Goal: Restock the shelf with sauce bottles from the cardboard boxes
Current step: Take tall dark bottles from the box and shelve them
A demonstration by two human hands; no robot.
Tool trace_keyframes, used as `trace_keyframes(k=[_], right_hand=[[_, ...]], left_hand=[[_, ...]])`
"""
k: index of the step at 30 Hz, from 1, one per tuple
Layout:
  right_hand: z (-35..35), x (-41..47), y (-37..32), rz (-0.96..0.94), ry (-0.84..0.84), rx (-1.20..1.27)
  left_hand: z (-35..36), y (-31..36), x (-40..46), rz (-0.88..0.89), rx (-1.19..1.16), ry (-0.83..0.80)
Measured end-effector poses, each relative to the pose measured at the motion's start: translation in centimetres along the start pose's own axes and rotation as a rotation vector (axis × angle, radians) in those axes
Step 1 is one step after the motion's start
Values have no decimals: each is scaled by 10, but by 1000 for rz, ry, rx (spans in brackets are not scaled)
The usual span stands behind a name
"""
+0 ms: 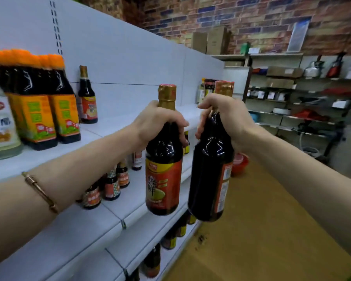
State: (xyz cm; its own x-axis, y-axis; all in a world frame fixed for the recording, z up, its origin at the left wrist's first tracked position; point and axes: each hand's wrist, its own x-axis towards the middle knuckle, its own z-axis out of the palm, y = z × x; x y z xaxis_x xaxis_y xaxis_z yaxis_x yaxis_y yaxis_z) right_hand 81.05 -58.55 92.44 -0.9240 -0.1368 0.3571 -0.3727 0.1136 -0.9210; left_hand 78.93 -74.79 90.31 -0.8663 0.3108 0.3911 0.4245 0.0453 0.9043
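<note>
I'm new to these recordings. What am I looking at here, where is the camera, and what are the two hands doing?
There is no machine here: a person wears a wide-angle camera on the head, so you look forward and down along both forearms. The left hand has its grip on the neck of a dark sauce bottle with a red label. The right hand holds a second dark sauce bottle the same way. Both bottles hang in the air before a white shelf. On that shelf stand orange-capped bottles and one lone gold-capped bottle. Smaller bottles sit on the shelf below.
</note>
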Motion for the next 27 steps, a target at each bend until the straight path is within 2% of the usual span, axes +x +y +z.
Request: trace_keyframes(k=[7, 17, 27], right_hand=[[-21, 118, 49, 7, -105, 138], [-34, 287, 81, -67, -399, 164], [19, 376, 78, -90, -661, 389]], left_hand=[[-21, -37, 87, -18, 61, 97], [-50, -57, 211, -77, 220, 396], [-107, -45, 249, -113, 317, 691]])
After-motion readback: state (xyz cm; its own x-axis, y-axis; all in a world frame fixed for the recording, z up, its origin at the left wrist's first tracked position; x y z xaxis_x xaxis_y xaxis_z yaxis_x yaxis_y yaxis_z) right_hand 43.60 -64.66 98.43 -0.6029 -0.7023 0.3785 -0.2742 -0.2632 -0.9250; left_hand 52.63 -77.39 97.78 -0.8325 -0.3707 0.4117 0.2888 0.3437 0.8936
